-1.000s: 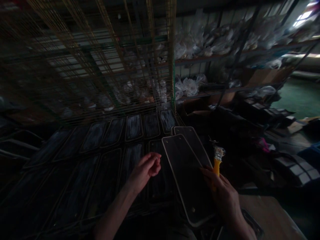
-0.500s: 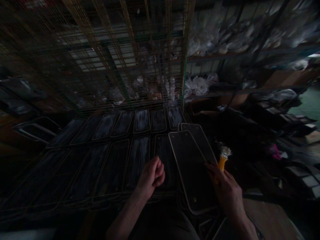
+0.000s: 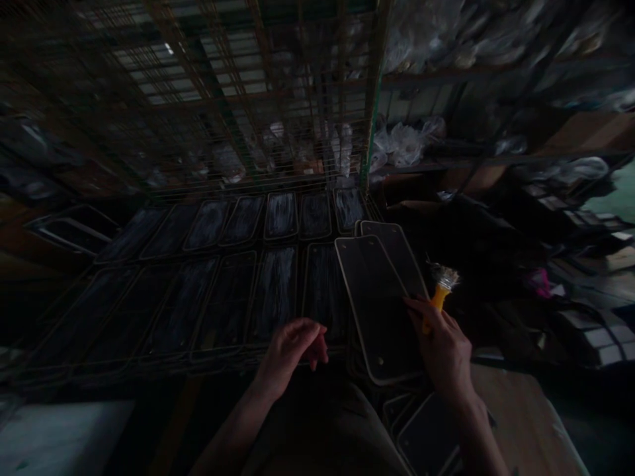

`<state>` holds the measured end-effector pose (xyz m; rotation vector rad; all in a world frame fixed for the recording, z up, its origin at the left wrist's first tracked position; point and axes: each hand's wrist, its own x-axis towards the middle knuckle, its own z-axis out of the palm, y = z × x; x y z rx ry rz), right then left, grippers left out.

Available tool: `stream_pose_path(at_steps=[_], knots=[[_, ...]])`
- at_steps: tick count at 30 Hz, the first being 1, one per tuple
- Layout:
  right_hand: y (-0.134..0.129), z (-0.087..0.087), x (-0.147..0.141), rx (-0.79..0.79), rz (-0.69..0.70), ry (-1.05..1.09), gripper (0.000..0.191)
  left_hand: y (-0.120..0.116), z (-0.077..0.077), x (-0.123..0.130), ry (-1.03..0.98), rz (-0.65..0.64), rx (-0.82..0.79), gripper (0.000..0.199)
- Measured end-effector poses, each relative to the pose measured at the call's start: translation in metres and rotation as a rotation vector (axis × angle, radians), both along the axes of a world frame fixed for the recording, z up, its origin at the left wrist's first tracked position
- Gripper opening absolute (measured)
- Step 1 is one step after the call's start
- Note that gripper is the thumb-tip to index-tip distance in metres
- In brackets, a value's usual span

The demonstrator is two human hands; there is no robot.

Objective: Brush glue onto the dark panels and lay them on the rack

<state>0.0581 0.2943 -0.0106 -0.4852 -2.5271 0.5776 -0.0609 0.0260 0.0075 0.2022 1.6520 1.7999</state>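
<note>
Shelves with bags. Right hand: closed on brush, touching panel. Left hand: half-curled, apart, near panel rows.

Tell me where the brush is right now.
In the head view, the brush is right of centre, held in the right hand with its bristles up, beside the right edge of the overlapping dark panels.

Our left hand has loosened its fist and come back toward the rack's near edge. We look lower now, seeing more white surface below its left corner.
</note>
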Motion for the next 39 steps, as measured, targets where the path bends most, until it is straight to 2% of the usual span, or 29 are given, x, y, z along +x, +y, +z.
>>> stream_pose_path(at_steps=[4,7,13,18,25,30,34,36,39], knots=[[-0.002,0.004,-0.002,0.002,-0.002,0.022,0.028,-0.009,-0.006,0.006,-0.003,0.108,-0.012,0.026],[-0.004,0.01,-0.004,0.0,-0.018,0.051,0.027,-0.013,-0.008,0.01,-0.047,0.141,0.004,0.025],[-0.002,0.016,-0.006,0.014,-0.01,0.073,0.026,-0.012,-0.009,0.023,-0.112,0.126,0.089,0.028],[-0.001,0.016,-0.006,0.037,0.022,0.084,0.024,-0.009,-0.008,0.028,-0.16,0.122,0.082,0.031],[-0.001,0.014,-0.005,0.038,0.027,0.085,0.024,-0.007,-0.005,0.033,-0.06,0.136,0.021,0.03],[0.001,0.014,-0.004,0.036,0.027,0.082,0.025,-0.008,-0.009,0.033,0.018,0.101,-0.042,0.045],[0.002,0.018,-0.004,0.027,0.018,0.053,0.026,-0.004,-0.016,0.035,0.028,-0.009,-0.021,0.029],[0.002,0.021,-0.005,0.021,0.015,0.023,0.026,0.001,-0.019,0.036,0.026,0.003,0.019,0.028],[0.002,0.023,-0.007,0.026,0.009,-0.018,0.026,0.013,-0.018,0.037,0.011,0.053,-0.022,0.027]])
